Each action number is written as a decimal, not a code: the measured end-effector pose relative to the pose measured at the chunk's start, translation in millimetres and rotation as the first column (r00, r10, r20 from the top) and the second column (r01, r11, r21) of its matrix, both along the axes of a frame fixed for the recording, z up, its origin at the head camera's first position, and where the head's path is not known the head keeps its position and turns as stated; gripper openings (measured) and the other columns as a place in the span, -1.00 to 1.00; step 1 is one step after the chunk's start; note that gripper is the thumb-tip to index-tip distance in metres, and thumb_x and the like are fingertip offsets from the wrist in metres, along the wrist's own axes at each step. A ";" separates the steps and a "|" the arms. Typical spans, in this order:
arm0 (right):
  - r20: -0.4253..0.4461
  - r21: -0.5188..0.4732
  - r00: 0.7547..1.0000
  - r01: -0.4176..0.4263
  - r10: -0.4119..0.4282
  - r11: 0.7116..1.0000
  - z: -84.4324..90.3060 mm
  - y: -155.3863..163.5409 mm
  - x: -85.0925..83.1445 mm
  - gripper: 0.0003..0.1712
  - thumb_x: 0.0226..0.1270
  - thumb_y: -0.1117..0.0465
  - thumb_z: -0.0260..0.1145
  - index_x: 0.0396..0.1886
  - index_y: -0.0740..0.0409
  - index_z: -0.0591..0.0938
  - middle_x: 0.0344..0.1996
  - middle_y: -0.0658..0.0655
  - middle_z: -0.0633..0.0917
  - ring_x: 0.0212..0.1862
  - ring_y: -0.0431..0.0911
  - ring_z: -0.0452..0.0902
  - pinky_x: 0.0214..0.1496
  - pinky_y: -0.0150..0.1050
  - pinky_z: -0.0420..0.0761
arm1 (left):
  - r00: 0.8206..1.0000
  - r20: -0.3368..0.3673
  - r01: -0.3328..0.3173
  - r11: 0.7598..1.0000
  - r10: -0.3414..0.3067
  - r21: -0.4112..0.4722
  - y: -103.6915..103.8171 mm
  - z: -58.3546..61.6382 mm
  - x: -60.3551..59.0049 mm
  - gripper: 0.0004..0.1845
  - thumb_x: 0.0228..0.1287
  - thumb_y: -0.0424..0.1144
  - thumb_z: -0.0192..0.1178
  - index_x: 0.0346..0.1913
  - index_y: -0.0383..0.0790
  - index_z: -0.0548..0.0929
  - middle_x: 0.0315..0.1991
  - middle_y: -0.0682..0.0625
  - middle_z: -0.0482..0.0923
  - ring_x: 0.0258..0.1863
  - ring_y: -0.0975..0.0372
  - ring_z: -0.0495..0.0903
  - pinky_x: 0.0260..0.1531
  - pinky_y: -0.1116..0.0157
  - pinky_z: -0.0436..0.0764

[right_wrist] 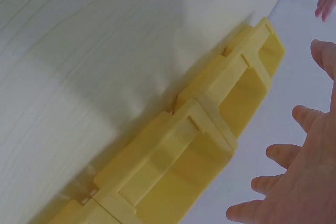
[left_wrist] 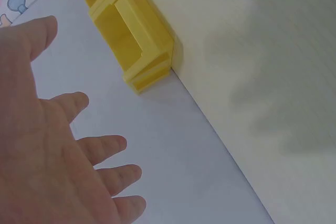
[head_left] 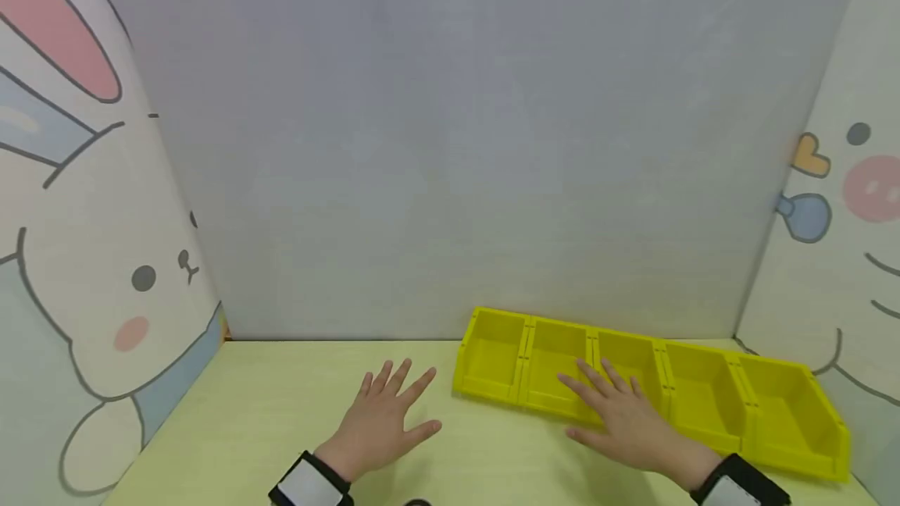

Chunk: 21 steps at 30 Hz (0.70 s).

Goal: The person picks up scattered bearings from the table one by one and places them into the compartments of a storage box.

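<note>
My left hand hovers over the pale table with its fingers spread and nothing in it. To its right, my right hand is likewise spread and holds nothing, in front of and partly over a row of yellow bins. In the head view it hides part of the middle bins. The left wrist view has the left palm with fingers apart, and the end of the bin row beyond it. In the right wrist view the right hand stays apart from the bins.
The wood-grain table meets a grey back wall. Side panels carry cartoon prints, a rabbit on the left and a pink-cheeked figure on the right. A small dark round object shows at the bottom edge.
</note>
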State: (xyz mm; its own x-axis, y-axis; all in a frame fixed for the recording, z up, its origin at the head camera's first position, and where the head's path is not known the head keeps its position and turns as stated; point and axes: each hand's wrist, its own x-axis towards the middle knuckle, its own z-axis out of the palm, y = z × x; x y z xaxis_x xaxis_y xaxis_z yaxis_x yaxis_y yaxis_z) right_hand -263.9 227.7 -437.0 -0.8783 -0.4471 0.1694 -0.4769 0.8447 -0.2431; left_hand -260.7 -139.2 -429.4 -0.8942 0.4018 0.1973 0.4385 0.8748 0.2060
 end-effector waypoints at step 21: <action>-0.066 0.066 0.947 0.318 -0.314 0.946 29.4 140.2 -21.9 -0.07 0.33 -0.31 0.04 0.39 0.32 0.19 0.27 0.65 0.15 0.24 0.56 0.01 0.22 0.45 0.03 | 0.993 0.111 0.020 0.999 -0.024 0.038 69.1 17.7 -85.8 -0.18 0.36 0.16 -0.01 0.50 -0.19 -0.02 0.44 -0.27 0.03 0.42 -0.11 0.04 0.40 -0.02 0.08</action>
